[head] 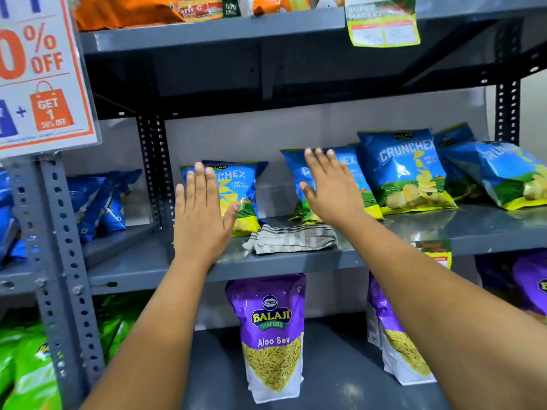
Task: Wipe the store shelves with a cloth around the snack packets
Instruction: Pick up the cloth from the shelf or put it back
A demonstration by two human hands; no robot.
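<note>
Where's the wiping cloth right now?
In the head view, the striped cloth lies bunched near the front edge of the middle shelf, between the open left hand and right hand, below the blue Crunchex packets.

A shop, plainly: grey slotted-steel shelving [296,261] stocked with rows of blue Crunchex packets [405,170], purple Aloo Sev pouches [270,335] lower down, a discount sign [41,75] reading "OFF" far left, and a "Super Market" price tag [383,22] clipped top right.
</note>
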